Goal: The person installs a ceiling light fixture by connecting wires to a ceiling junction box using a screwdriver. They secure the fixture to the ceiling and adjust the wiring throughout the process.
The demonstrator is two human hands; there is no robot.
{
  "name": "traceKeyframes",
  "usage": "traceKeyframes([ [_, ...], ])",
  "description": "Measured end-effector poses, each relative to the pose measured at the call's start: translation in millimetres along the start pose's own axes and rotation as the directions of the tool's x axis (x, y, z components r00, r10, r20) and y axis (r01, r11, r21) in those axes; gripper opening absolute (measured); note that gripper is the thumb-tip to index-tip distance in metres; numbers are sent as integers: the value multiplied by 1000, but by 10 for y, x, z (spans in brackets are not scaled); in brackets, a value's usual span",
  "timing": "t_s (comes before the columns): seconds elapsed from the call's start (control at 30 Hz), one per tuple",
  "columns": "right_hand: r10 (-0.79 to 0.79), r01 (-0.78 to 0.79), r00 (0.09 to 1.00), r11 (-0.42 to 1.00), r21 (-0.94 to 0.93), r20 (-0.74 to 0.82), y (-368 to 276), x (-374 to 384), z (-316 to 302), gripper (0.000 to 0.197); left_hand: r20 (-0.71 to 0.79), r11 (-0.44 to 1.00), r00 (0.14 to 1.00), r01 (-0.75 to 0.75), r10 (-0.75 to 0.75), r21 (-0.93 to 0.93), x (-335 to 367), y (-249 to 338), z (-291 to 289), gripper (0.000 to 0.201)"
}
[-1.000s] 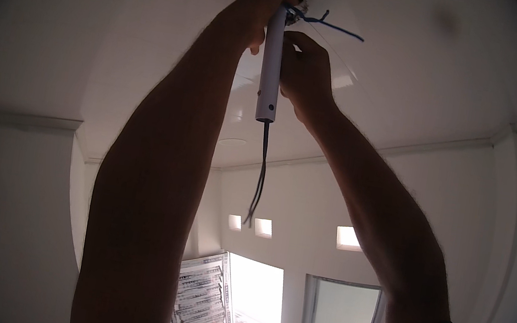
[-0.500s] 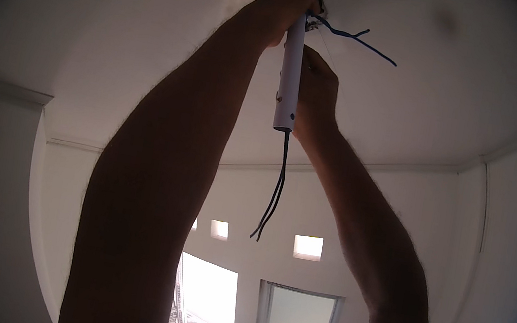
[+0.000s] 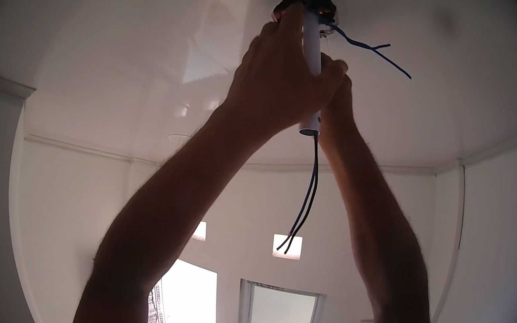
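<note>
We see a slim white tube (image 3: 312,50) just below the ceiling (image 3: 379,113), its upper end at a dark, rough-edged opening (image 3: 322,2) there. The tube is straight, smooth and plain, a pale, faintly lilac white in the dim light, and it leans slightly, its lower end a little to the right of its top. The middle stretch is hidden from us behind the left hand (image 3: 277,81); below that the tube shows again, ending in a round, cleanly cut, open mouth, with a small dark spot on its side just above the rim. Two thin dark wires (image 3: 315,154) hang out of that mouth, curving gently and parting a little at their tips. Beside the upper end, a blue wire (image 3: 356,42) reaches out to the right and forks into two ends. We see the left hand closed around the tube, back toward us, its fingers stretched up near the opening and its thumb crossing over to the right. The right hand (image 3: 341,107) is just beside the tube, partly behind the left thumb; its fingers are largely covered, so we cannot tell how far they are open or whether they grip anything.
</note>
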State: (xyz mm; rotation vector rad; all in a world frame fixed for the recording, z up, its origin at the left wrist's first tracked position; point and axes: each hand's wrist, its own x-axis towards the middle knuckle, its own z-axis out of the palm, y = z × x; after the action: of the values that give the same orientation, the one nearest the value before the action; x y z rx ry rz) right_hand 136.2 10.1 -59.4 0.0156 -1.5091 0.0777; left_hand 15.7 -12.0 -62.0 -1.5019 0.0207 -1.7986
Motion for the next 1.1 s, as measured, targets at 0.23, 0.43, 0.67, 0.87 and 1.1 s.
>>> traceKeyframes([
  [0.23, -4, 9, 999, 992, -122, 41, -88, -30, -22, 32, 248, 883, 936, 327, -251, -337, -66, -38, -63, 77],
  [0.43, 57, -51, 996, 994, 97, -65, -106, -57, -64, 27, 268, 771, 908, 416, -322, -482, -51, 8, 76, 60],
  [0.67, -34, 32, 980, 999, -15, -196, 74, -101, -23, 26, 380, 513, 839, 540, -389, -667, -61, 30, 110, 48],
  [0.87, 34, 4, 984, 977, 212, -174, 70, -171, 88, 24, 442, 469, 815, 578, -374, -668, -13, 100, -24, 48],
  [1.1, 142, -94, 984, 931, 353, -111, 2, -69, 90, 27, 422, 662, 845, 525, -328, -535, 34, 12, -38, 43],
])
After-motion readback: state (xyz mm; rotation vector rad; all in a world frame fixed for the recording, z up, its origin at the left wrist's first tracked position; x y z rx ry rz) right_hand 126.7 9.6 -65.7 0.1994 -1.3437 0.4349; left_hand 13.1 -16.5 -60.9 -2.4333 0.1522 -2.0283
